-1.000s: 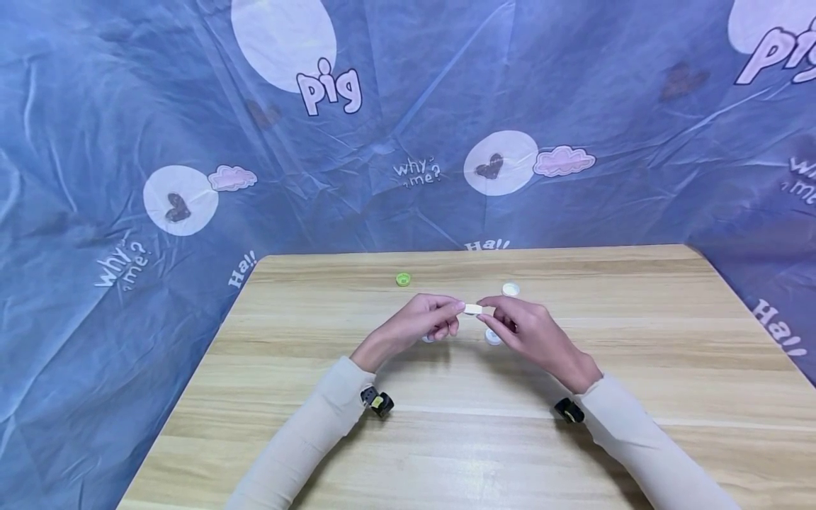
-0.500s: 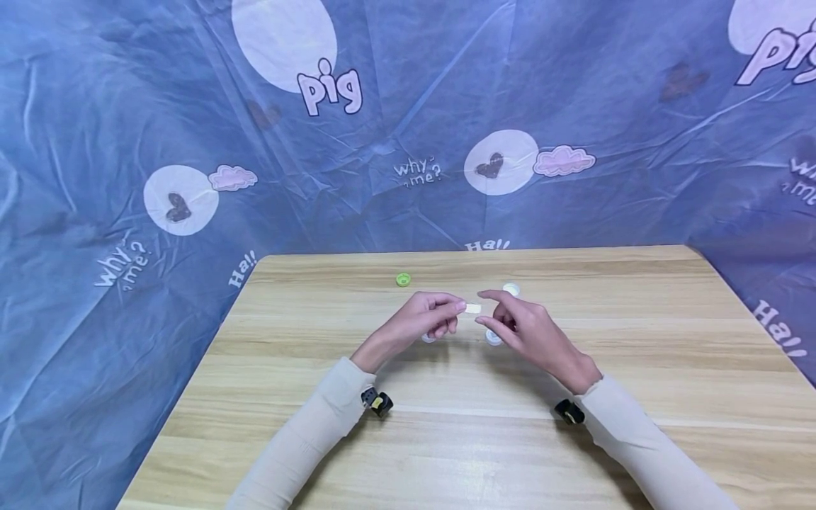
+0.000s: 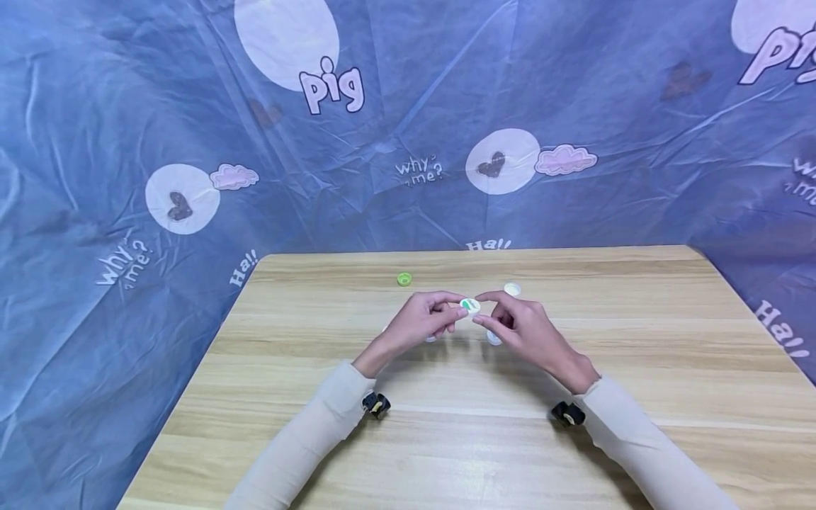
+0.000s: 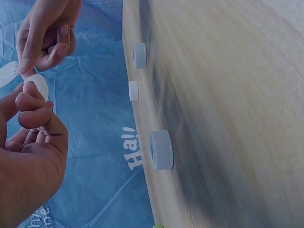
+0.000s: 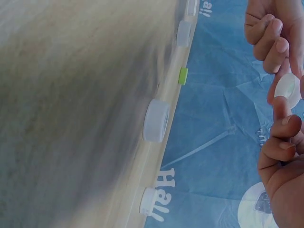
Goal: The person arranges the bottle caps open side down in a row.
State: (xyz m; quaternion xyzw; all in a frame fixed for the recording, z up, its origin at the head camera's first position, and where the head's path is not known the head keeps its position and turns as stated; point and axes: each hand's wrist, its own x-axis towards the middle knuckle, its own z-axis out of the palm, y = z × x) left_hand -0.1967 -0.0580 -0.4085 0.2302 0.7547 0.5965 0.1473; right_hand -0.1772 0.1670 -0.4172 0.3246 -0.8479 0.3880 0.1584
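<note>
A small white bottle cap with green print on its top is held up above the table between both hands. My left hand pinches its left side between thumb and forefinger. From the right, my right hand has its thumb and forefinger at the cap's opposite edge. In the right wrist view the cap appears as a pale disc between the fingertips. The cap turns its plain white face toward the left wrist camera.
A green cap lies toward the back of the wooden table. White caps lie behind the right hand, below its fingers and partly hidden under the left hand. Patterned blue cloth hangs behind.
The held cap has turned from edge-on to showing its printed top. My right thumb and forefinger spread away from it, then came back to its edge. The left hand kept its hold.
</note>
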